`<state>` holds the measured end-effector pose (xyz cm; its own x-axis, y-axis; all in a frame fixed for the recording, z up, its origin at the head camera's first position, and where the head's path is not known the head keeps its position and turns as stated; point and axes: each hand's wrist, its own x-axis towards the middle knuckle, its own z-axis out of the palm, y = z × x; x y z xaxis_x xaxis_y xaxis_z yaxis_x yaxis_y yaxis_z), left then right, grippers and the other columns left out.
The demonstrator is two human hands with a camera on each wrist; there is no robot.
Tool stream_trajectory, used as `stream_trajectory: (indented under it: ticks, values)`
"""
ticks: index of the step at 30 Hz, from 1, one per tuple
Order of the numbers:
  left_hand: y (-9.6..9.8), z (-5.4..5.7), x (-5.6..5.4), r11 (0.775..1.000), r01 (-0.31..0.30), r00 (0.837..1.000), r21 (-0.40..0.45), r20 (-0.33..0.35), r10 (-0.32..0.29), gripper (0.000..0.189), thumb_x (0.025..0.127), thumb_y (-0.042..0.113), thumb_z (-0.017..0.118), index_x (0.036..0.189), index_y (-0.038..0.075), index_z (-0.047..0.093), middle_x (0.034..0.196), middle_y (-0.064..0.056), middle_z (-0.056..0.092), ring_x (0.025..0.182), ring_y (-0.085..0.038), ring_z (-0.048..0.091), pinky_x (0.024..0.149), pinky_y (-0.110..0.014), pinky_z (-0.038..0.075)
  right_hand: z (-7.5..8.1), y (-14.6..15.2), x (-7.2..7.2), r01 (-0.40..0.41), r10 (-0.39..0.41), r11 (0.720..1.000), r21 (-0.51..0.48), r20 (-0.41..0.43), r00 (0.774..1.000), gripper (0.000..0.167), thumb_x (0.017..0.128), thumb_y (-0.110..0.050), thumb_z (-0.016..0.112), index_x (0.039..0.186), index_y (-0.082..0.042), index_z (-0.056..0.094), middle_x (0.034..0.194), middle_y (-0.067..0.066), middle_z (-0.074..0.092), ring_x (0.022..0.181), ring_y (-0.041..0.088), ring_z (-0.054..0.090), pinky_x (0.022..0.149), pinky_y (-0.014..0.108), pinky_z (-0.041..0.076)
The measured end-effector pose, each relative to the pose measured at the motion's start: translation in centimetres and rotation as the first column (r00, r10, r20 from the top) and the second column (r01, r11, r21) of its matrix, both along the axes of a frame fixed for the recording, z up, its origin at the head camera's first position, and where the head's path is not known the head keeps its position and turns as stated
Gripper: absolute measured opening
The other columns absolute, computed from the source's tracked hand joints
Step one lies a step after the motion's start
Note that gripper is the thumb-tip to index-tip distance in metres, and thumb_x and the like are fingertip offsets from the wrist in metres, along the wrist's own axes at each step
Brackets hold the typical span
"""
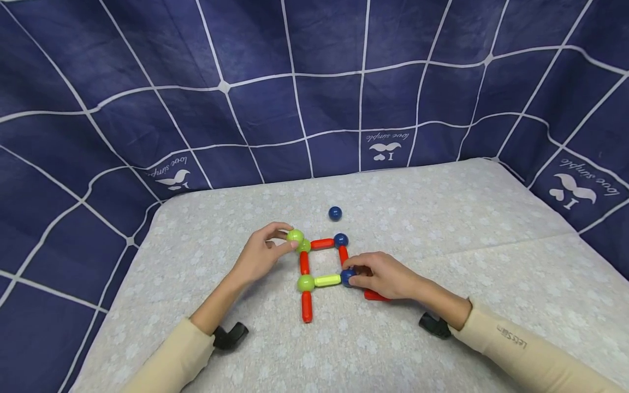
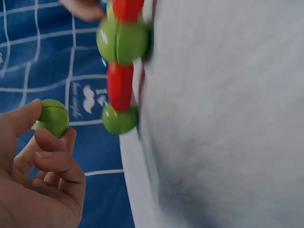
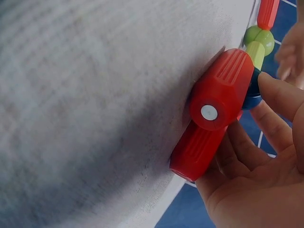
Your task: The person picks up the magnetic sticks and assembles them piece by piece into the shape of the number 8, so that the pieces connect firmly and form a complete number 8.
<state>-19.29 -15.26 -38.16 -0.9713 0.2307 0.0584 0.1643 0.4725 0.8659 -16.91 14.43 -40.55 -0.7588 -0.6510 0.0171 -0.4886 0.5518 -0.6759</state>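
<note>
My left hand (image 1: 260,251) pinches a green ball (image 2: 53,118) between thumb and fingers, beside another green ball (image 1: 304,246) at the far left corner of a flat frame of sticks and balls. My right hand (image 1: 385,275) grips the dark blue ball (image 1: 348,278) at the frame's near right corner. Red sticks (image 1: 322,244) form three sides of the frame and a yellow-green stick (image 1: 327,280) the near one. From the near left green ball (image 1: 306,283) another red stick (image 1: 307,307) points toward me. Ridged red sticks (image 3: 223,90) lie by my right hand, one showing a pale round end.
A loose dark blue ball (image 1: 335,213) sits beyond the frame on the pale patterned tablecloth (image 1: 442,218). Behind the table hangs a navy cloth (image 1: 324,103) with white lines. Black straps (image 1: 231,335) show at both wrists.
</note>
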Motion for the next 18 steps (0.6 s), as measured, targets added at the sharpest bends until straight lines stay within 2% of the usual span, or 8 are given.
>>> stream_trajectory:
  ticks: [2,5,10,14,18]
  values:
    - [-0.7,0.1,1.8,0.999,0.033,0.999,0.023,0.03,-0.033,0.034,0.09,0.022,0.074,0.122,0.014,0.063,0.114,-0.009,0.066,0.056,-0.017,0.047,0.052,-0.027,0.041,0.0,0.0,0.0,0.002,-0.002,1.0,0.002,0.002,1.0,0.024,0.094,-0.018,0.069,0.118,-0.014,0.068,0.087,-0.01,0.059,0.076,0.011,0.053,0.066,0.028,0.046]
    - [-1.4,-0.2,4.2,0.995,0.084,0.993,0.048,0.077,-0.087,0.036,0.09,0.02,0.074,0.122,0.011,0.062,0.114,-0.011,0.066,0.053,-0.013,0.045,0.048,-0.025,0.039,0.0,0.1,0.0,0.006,-0.006,1.0,0.003,0.007,1.0,0.024,0.094,-0.019,0.069,0.118,-0.015,0.068,0.087,-0.01,0.06,0.076,0.011,0.053,0.067,0.028,0.046]
    - [-2.0,-0.6,7.6,0.986,0.155,0.972,0.057,0.168,-0.163,0.038,0.088,0.025,0.077,0.12,0.012,0.063,0.112,-0.008,0.066,0.052,-0.009,0.042,0.047,-0.023,0.038,0.0,0.1,0.0,0.003,-0.003,1.0,-0.003,0.003,1.0,0.023,0.094,-0.019,0.069,0.117,-0.015,0.068,0.087,-0.01,0.06,0.076,0.011,0.053,0.067,0.028,0.046]
    - [-2.1,-1.1,9.6,0.972,0.229,0.946,0.044,0.225,-0.233,0.044,0.087,0.027,0.077,0.125,0.012,0.06,0.11,-0.007,0.067,0.054,-0.007,0.044,0.051,-0.022,0.04,-0.1,0.0,0.0,0.0,0.0,1.0,-0.004,0.003,1.0,0.023,0.094,-0.018,0.069,0.117,-0.014,0.068,0.088,-0.01,0.06,0.076,0.01,0.053,0.067,0.028,0.047]
    - [-2.1,-1.6,10.7,0.954,0.298,0.919,0.045,0.256,-0.299,0.05,0.087,0.025,0.078,0.13,0.012,0.055,0.105,-0.004,0.068,0.055,-0.007,0.048,0.052,-0.023,0.042,0.0,0.0,0.1,-0.003,0.003,1.0,-0.01,0.002,1.0,0.023,0.094,-0.017,0.069,0.117,-0.014,0.068,0.087,-0.01,0.06,0.076,0.011,0.053,0.067,0.028,0.047]
